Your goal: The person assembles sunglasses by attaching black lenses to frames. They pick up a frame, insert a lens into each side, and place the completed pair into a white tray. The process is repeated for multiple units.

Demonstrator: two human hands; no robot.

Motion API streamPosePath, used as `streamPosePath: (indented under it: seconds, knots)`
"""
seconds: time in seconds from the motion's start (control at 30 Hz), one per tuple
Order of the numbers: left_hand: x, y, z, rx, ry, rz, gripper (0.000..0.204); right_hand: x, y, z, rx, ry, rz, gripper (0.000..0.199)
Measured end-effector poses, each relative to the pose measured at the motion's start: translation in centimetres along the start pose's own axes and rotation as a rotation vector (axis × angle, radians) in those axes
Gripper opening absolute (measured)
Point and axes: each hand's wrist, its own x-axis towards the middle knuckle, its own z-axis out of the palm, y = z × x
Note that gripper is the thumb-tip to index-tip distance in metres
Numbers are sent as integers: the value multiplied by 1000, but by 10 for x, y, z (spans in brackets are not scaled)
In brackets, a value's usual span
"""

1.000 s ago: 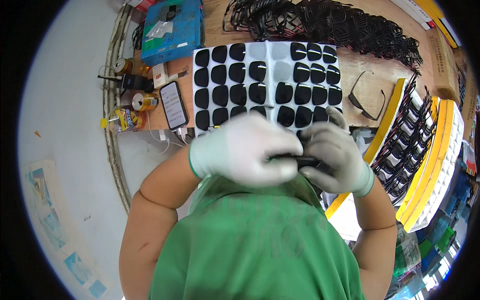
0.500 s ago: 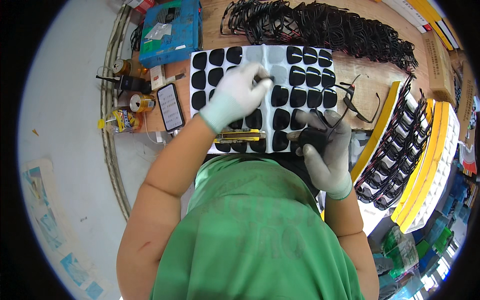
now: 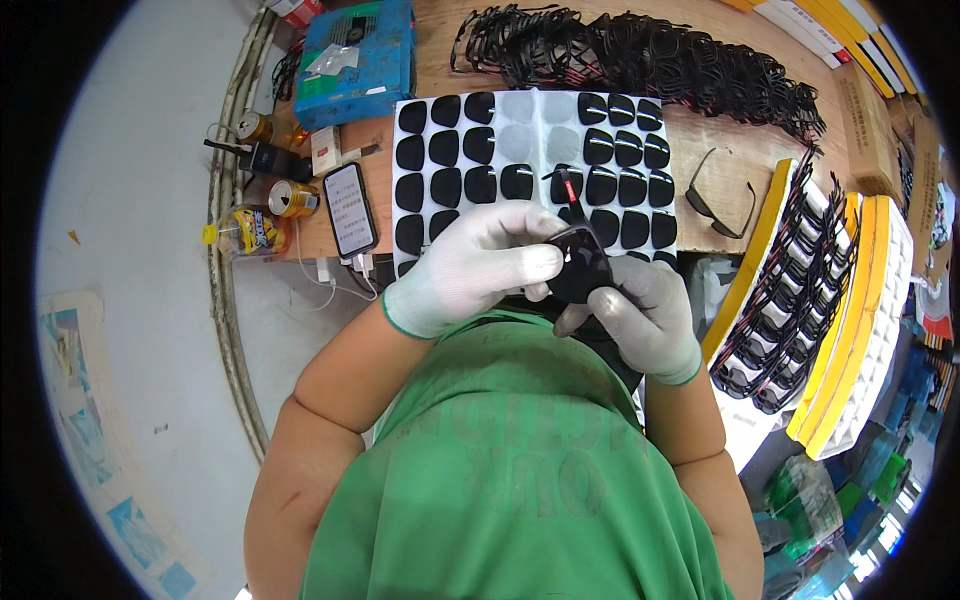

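Note:
Both my hands wear white gloves and meet in front of my green shirt. Between them is a pair of dark sunglasses (image 3: 584, 268), one temple with a red mark pointing up and away. My left hand (image 3: 490, 262) pinches the glasses from the left, thumb against the dark lens. From the right, my right hand (image 3: 645, 318) grips the lower edge with thumb and fingers. Whether my left hand has a loose lens cannot be made out. Beneath and beyond lies a white sheet (image 3: 539, 122) with rows of dark lenses (image 3: 445, 148); some middle places show only grey shapes.
More sunglasses (image 3: 718, 208) lie right of the sheet. A heap of black glasses frames (image 3: 640, 58) spans the back. Frame-filled racks with yellow edges (image 3: 748, 262) stand at right. Leftward are a phone (image 3: 348, 212), blue box (image 3: 360, 62), cans (image 3: 292, 198) and bottle (image 3: 250, 234).
My left hand has come back from the sheet's middle to the sunglasses and now pinches them. My right hand has turned the sunglasses and brought them slightly left. The yellow cutter is now hidden.

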Motion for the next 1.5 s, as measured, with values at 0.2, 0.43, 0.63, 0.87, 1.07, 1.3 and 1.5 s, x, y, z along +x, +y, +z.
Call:
streamPosePath:
  seconds: [0.2,0.43,0.63,0.87,1.07,1.3,1.5]
  knots:
    - [-10,1,11,216,39,139,16,-3,4,6,31,50,75,22]
    - [-8,-4,12,642,153,261,14,-1,-1,7,-100,74,31,20]
    - [-10,5,16,1064,135,381,14,-1,4,11,-156,158,68,15]
    - [0,-6,22,718,163,223,17,-2,1,26,-109,421,-5,12]
    - [-1,-3,34,811,165,283,20,-3,-6,26,-284,490,-146,14]
    - [12,-1,22,889,141,304,19,7,-8,14,-250,400,-135,19]
    - [48,-7,2,1102,2,370,22,9,13,-20,-316,261,147,30]
